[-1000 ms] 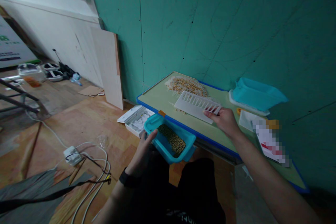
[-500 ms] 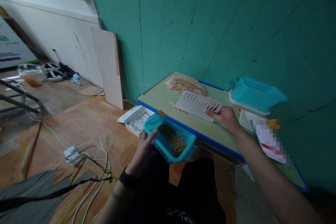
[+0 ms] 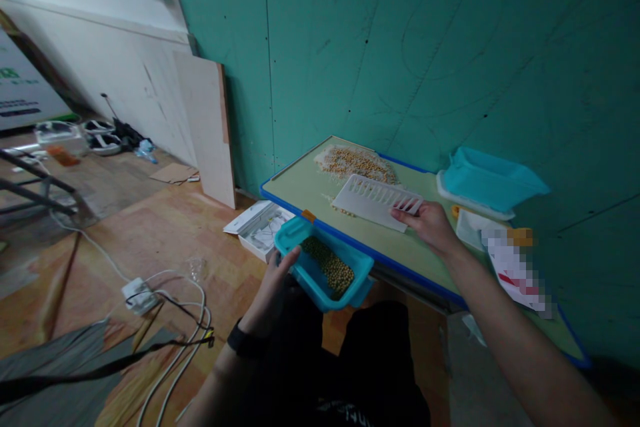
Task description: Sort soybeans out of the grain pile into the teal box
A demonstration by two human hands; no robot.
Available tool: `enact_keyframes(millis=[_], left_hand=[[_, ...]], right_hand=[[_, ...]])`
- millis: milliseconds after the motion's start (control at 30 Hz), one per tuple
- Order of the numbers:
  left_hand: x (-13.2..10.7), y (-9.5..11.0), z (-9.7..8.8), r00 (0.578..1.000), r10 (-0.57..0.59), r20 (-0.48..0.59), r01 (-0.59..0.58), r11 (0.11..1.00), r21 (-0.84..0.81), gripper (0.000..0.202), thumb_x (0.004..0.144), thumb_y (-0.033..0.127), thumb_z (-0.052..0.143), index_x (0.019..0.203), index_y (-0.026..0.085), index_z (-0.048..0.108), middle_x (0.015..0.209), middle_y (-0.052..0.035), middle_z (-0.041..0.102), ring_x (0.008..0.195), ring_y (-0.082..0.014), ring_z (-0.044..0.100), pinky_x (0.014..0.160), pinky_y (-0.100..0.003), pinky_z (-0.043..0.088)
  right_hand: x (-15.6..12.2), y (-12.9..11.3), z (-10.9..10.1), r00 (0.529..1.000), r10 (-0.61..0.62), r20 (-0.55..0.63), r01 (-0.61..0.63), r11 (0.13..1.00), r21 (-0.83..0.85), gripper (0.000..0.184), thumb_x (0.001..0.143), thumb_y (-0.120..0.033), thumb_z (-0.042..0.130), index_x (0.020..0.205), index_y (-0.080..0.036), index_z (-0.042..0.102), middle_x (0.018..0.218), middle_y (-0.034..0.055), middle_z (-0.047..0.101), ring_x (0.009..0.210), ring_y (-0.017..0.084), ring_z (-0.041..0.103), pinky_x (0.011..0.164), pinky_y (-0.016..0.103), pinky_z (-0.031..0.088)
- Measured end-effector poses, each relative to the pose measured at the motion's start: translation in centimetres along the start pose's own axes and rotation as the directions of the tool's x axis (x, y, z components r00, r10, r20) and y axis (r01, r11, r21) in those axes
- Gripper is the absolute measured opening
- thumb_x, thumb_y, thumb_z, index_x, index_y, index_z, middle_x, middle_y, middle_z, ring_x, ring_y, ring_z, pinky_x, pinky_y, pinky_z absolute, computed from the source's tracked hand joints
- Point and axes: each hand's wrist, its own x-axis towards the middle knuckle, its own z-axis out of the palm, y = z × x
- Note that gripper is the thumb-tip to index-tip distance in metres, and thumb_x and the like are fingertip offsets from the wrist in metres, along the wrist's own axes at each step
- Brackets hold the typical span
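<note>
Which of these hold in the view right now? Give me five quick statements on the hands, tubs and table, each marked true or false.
1. The right hand holds a white slotted plate. True.
2. The left hand holds the near blue tub at its side. True.
3. The near blue tub contains only white grains. False: green and tan beans are in it.
4. A second blue tub is on the table, close to the green wall. True.
5. The loose pile of tan beans and pale grains lies on the floor. False: it is on the table.
</note>
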Motion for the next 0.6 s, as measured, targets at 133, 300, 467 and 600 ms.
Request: enact_keyframes(millis=[133, 300, 467, 600], left_hand=[[0.2, -0.2, -0.2, 1.0, -0.017, -0.025, 0.017, 1.0, 0.023, 0.077, 0.092, 0.058, 0.094, 0.155, 0.03, 0.061, 0.154, -0.0186, 0.074, 0.118, -0.0382, 0.084, 0.082, -0.044, 0.074], [0.2, -0.3, -0.2, 1.0, 0.006, -0.01, -0.006, 1.0, 0.024, 0.074, 0.093, 0.059, 0.093, 0.154, 0.029, 0.063, 0.147, -0.0176, 0.078, 0.115, -0.0375, 0.085, 0.082, -0.043, 0.074], [0.0, -0.1, 0.1, 0.999, -0.005, -0.034, 0.006, 1.0, 0.021, 0.07, 0.094, 0.056, 0.092, 0.153, 0.03, 0.063, 0.148, -0.0175, 0.078, 0.116, -0.0384, 0.085, 0.083, -0.044, 0.074], [-0.3, 0.1, 0.4, 0.999, -0.014, -0.034, 0.015, 1.0, 0.013, 0.069, 0.096, 0.054, 0.091, 0.154, 0.03, 0.063, 0.146, -0.0172, 0.08, 0.115, -0.0384, 0.086, 0.086, -0.046, 0.075]], right_hand=[[0.1, -0.2, 0.0, 1.0, 0.001, 0.008, -0.001, 1.0, 0.008, 0.059, 0.067, -0.075, 0.099, 0.088, -0.021, 0.09, 0.092, 0.0119, 0.09, 0.093, 0.039, 0.086, 0.093, 0.054, 0.069], [0.0, -0.8, 0.1, 0.999, 0.01, 0.041, -0.01, 1.0, -0.006, 0.058, 0.066, -0.076, 0.098, 0.084, -0.021, 0.089, 0.092, 0.0117, 0.089, 0.095, 0.039, 0.085, 0.095, 0.055, 0.068], [-0.4, -1.8, 0.1, 0.997, 0.002, 0.082, -0.001, 1.0, -0.016, 0.054, 0.069, -0.072, 0.098, 0.086, -0.022, 0.089, 0.091, 0.0108, 0.088, 0.091, 0.036, 0.084, 0.09, 0.052, 0.068], [-0.8, -2.3, 0.2, 0.995, -0.003, 0.105, 0.007, 1.0, -0.029, 0.054, 0.071, -0.074, 0.095, 0.084, -0.022, 0.088, 0.086, 0.01, 0.086, 0.085, 0.034, 0.081, 0.083, 0.048, 0.068]])
